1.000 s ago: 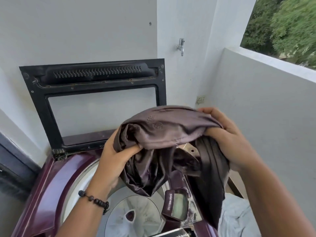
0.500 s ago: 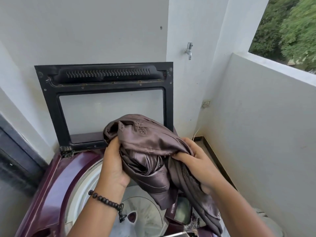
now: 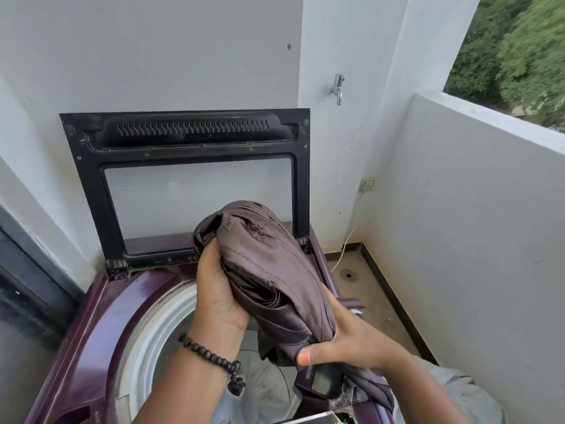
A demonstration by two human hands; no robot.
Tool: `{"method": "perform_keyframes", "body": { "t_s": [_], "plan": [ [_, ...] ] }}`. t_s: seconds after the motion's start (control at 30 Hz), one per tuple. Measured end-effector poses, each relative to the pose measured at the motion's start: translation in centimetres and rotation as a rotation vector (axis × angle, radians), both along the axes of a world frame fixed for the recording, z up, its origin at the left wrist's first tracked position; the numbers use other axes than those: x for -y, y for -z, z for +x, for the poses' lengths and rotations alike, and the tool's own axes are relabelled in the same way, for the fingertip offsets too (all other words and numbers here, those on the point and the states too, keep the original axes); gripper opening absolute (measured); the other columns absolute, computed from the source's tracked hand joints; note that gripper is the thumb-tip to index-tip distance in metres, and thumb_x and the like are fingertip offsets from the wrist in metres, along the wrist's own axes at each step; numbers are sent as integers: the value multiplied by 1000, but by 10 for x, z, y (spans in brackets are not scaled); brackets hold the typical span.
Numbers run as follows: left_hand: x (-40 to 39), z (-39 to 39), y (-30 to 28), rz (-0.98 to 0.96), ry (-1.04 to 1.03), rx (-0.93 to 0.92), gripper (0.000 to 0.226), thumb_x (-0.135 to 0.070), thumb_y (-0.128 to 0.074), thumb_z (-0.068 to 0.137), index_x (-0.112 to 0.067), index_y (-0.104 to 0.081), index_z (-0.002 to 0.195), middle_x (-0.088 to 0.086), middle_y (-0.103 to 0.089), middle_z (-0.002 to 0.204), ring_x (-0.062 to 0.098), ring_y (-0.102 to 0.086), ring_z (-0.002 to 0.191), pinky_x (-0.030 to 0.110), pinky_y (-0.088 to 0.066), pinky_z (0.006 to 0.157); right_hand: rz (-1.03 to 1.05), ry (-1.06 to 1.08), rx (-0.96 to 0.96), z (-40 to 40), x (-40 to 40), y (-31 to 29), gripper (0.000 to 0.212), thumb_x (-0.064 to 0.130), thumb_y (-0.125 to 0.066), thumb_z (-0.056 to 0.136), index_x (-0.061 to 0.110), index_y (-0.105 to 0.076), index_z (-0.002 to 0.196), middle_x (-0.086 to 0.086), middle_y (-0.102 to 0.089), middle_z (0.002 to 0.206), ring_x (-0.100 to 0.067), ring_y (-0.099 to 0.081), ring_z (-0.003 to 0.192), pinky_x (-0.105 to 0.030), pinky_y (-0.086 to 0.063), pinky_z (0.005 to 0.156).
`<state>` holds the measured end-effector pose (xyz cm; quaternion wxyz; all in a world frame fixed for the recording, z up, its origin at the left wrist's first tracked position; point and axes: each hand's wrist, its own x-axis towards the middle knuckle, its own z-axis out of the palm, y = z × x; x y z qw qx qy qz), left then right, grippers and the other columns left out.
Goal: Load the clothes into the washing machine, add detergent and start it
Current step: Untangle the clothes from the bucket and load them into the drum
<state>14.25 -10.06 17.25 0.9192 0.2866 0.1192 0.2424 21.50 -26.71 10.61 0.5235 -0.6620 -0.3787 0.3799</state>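
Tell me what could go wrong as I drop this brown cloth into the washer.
A tail of the brown cloth hangs past the right hand over the control panel; it may snag there instead of falling into the drum. It is tightly bunched in both hands, left hand included, so it might wash unevenly.

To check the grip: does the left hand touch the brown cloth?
Touching. The head view shows the left hand gripping the brown cloth from its side.
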Motion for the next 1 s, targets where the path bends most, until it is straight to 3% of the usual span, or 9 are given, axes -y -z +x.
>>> {"method": "perform_keyframes", "body": {
  "t_s": [0.13,0.2,0.3,0.4,0.57,0.63,0.77,0.87,1.0],
  "plan": [
    [3,6,13,-5,-16,-27,44,-37,-47,92,-17,-80,70,3,-76,81,16,-74,74,30,-60,65,116,190,-147,-1,4,1,56,-6,-73,74,8,-55,125,-14,-71,114,-31,-68,105,-36,-56,86],
    [7,8,20,51,-20,-109,35,-40,-55,79,-15,-77,92,4,-77,94,16,-73,85,34,-56,75,227,345,-269,-1,4,-1,42,-10,-65,71,5,-65,111,-23,-72,104,-36,-71,92,-40,-60,76],
    [10,6,39,148,1,-251,56,-34,-62,73,-11,-63,124,9,-71,119,22,-66,111,40,-52,92,363,630,-337,6,4,-13,38,-18,-56,79,11,-71,100,-19,-74,95,-30,-72,81,-35,-59,66],
    [18,-4,55,209,125,-394,57,-26,-66,72,-10,-61,126,14,-70,119,31,-63,113,48,-55,91,363,851,-361,17,6,-28,37,-13,-44,89,12,-69,98,-13,-75,88,-24,-72,76,-34,-59,66],
    [28,-19,72,227,175,-513,44,-27,-69,73,-9,-66,113,17,-73,107,31,-66,94,52,-56,88,325,701,-372,14,-3,-48,33,-5,-50,87,10,-59,115,-6,-74,90,-17,-71,78,-30,-57,66],
    [32,-21,77,166,141,-530,37,-26,-66,78,-8,-65,110,16,-75,102,30,-67,91,52,-55,87,331,512,-441,8,-5,-50,48,8,-63,80,20,-53,125,-6,-72,104,-17,-71,91,-32,-57,75],
    [42,-24,85,131,132,-597,23,-19,-46,101,-9,-66,109,13,-76,101,29,-66,93,53,-51,92,126,355,-151,-2,-12,-41,99,29,-87,66,48,-27,142,13,-60,129,-6,-62,115,-31,-51,98],
    [46,-30,91,161,243,-632,26,-31,-49,99,-18,-66,114,6,-74,110,24,-64,104,48,-53,85,91,395,2,5,-16,-40,100,21,-89,69,40,-28,145,16,-60,126,-4,-62,114,-34,-50,101],
    [21,-47,91,496,447,-633,89,-64,-81,53,-34,-53,131,-14,-67,124,9,-57,122,42,-49,98,17,403,210,26,-9,-40,75,17,-87,69,31,-42,127,7,-67,114,-9,-67,102,-39,-54,94]
  ]
}}
